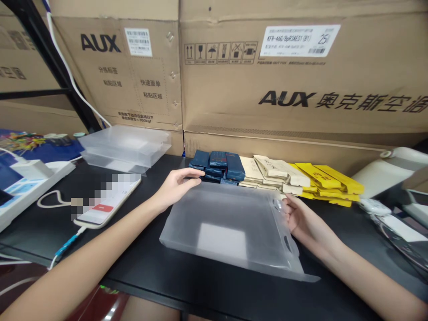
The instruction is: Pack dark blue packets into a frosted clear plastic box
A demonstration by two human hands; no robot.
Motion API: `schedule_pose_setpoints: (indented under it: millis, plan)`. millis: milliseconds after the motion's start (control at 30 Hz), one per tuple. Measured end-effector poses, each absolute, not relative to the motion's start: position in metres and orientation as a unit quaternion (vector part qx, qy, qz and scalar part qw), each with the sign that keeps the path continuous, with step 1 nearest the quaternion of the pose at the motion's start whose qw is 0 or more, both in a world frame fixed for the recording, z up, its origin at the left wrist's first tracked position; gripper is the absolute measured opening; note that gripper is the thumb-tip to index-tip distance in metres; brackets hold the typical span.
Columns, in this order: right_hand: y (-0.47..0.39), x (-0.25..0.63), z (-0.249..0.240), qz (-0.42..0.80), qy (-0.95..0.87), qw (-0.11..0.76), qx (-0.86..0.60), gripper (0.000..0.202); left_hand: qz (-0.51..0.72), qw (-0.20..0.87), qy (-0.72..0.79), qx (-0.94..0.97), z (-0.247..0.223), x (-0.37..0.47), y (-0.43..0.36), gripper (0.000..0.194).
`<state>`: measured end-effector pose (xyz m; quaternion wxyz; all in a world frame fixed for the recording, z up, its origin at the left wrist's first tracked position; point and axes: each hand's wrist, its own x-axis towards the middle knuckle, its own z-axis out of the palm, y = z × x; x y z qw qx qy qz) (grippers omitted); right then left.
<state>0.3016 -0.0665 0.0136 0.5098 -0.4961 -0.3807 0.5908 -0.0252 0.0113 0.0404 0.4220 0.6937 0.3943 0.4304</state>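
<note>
Across the back stand large cardboard boxes (227,98) printed "AUX", the right-hand one carrying a white label near its top. Before them spreads a black table (150,272). On it, at the middle and directly in front of the person, lies a frosted plastic case (217,214), with a cut-out handle along its right edge and a round snap near the far right corner. More frosted cases (125,145) lie stacked at the back left, against the cardboard. A white power strip (50,183) runs along the left side, and a white rounded object (384,174) leans at the back right.

Behind the case, side by side, sit three groups of packets: cream packets (267,171) in the middle, yellow packets (329,180) to the right and dark blue packets (217,162) to the left. The right hand (294,214) has its fingers curled around the case's far right edge, holding it beside the snap. The left hand (180,185) is at the far left corner, thumb and fingers almost together near the blue packets; whether it grips the plastic I cannot tell. A phone (113,203) lies farther left, wired to a cable (67,245) with a blue sleeve.
</note>
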Motion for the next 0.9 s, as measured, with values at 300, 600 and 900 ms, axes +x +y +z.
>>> schedule_pose_setpoints:
  millis: [300, 600, 900]
  plan:
    - [-0.067, 0.292, 0.011, 0.468, -0.338, 0.624, -0.528, 0.043, 0.532, 0.352, 0.374, 0.673, 0.024, -0.032, 0.029, 0.029]
    - [-0.062, 0.300, 0.002, 0.469, -0.353, 0.611, -0.531, 0.039, 0.480, 0.198, 0.466, 0.717, -0.008, -0.058, 0.066, 0.038]
    - [-0.063, 0.301, -0.001, 0.475, -0.359, 0.608, -0.526, 0.039, 0.357, 0.141, 0.444, 0.810, -0.012, -0.055, 0.061, 0.047]
